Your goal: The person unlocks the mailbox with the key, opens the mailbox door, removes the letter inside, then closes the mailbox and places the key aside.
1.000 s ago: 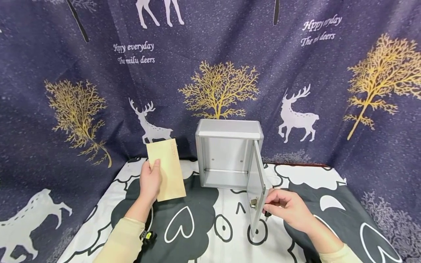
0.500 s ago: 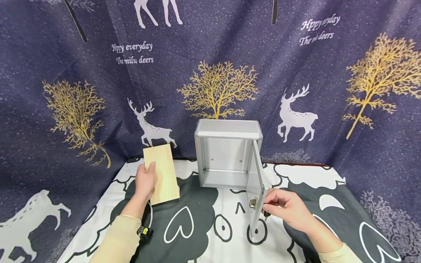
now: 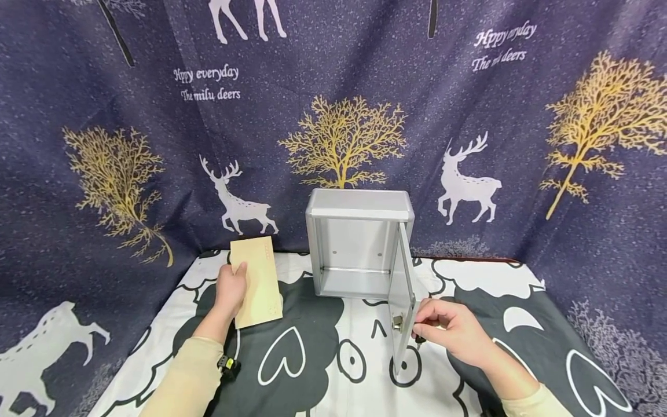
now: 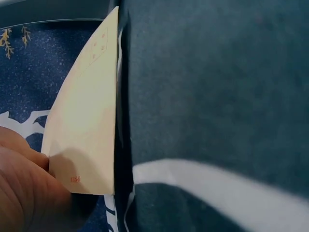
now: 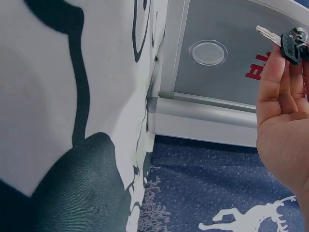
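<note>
A tan paper envelope [image 3: 262, 281] is in my left hand [image 3: 231, 289], thumb across its face, left of a grey metal box. In the left wrist view the envelope [image 4: 89, 116] shows small red print, and the fingers behind it are hidden. The box [image 3: 359, 202] stands upright, its hinged door [image 3: 401, 289] swung out towards me on the right. At the door's free edge my right hand [image 3: 458, 333] pinches a black-headed key at the lock [image 3: 398, 322]. The right wrist view shows the black key head [image 5: 291, 46] and a silver key [image 5: 267, 34] hanging beside it.
A black-and-white patterned cloth [image 3: 359, 359] covers the table. Behind the box hangs a dark blue curtain [image 3: 333, 63] printed with deer and trees. The door's outer face bears a round window [image 5: 208, 52] and red lettering [image 5: 258, 66].
My left hand has lowered the envelope and moved it slightly left. My right hand stays at the key, and the door has kept its angle.
</note>
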Demonstrator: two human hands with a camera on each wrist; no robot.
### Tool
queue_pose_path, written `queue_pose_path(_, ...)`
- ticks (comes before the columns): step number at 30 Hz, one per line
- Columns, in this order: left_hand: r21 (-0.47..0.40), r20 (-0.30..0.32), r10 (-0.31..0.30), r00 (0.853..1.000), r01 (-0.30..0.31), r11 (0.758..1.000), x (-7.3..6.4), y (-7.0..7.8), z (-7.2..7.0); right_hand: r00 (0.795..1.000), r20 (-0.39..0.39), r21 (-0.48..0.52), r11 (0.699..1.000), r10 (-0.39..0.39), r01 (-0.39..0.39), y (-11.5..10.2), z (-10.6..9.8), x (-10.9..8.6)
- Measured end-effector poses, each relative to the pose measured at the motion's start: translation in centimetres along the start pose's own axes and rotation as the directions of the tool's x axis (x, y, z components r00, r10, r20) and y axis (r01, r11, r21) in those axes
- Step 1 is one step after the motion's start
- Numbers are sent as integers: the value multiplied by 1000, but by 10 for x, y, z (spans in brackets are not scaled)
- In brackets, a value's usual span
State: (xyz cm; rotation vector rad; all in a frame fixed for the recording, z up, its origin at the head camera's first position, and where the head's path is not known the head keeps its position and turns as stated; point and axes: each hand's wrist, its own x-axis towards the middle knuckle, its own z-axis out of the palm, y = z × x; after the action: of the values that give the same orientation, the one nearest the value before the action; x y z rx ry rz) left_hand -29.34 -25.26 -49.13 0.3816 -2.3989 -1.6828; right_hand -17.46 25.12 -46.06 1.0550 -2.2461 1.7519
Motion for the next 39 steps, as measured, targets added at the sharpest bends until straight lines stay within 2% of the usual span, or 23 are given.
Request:
queue_pose_path(12,86,77,-25,997,18,996,5,-7,-4,1000,-3,7,1000,21,-21,-3,1,0)
queue_pose_path(21,117,137,-48,989,32,993,8,-10,-6,1000,-6,17,999,28,-28,-5,2,0)
queue_pose_path(24,136,144,-52,988,33,990,11,-11,-7,1000,-6,15,1000,19,-19,-4,2,-1)
queue_pose_path(31,221,155,-64,986,29,975,18,-19,-9,998,5,19,998,-55,55,-1,1,1)
queue_pose_path(39,274,179,-80,981,28,961,18,-15,-15,1000,3,9,1000,-26,26,0,0,0)
